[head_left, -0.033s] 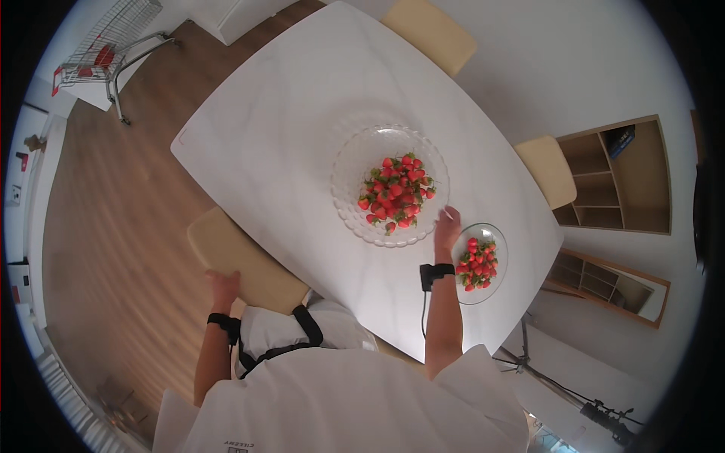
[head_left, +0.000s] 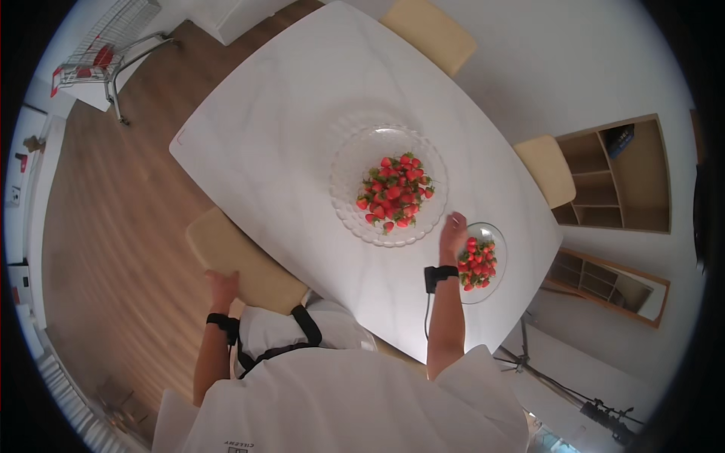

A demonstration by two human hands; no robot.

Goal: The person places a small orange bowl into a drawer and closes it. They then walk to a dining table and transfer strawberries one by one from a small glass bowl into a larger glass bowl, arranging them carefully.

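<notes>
My right hand (head_left: 454,230) is over the white marbled table, between a large clear scalloped bowl (head_left: 343,208) and a glass plate (head_left: 501,274). Its fingers are curled together, and whatever they may hold is hidden. A heap of red strawberries (head_left: 395,192) with green leaves fills the middle of the bowl. A smaller pile of strawberries (head_left: 476,264) lies on the plate, close beside my right wrist. My left hand (head_left: 222,287) rests at the near edge of a beige chair (head_left: 245,260), thumb and fingers apart. Both wrists wear black straps.
The table (head_left: 279,136) has a rounded edge. More beige chairs (head_left: 430,34) stand along its far side. Wooden shelves (head_left: 615,177) are at the right, with a black tripod (head_left: 521,359) below them. A shopping cart (head_left: 94,64) stands at the upper left.
My right hand has shifted slightly right and down, away from the bowl and toward the plate. My left hand stays in place on the chair.
</notes>
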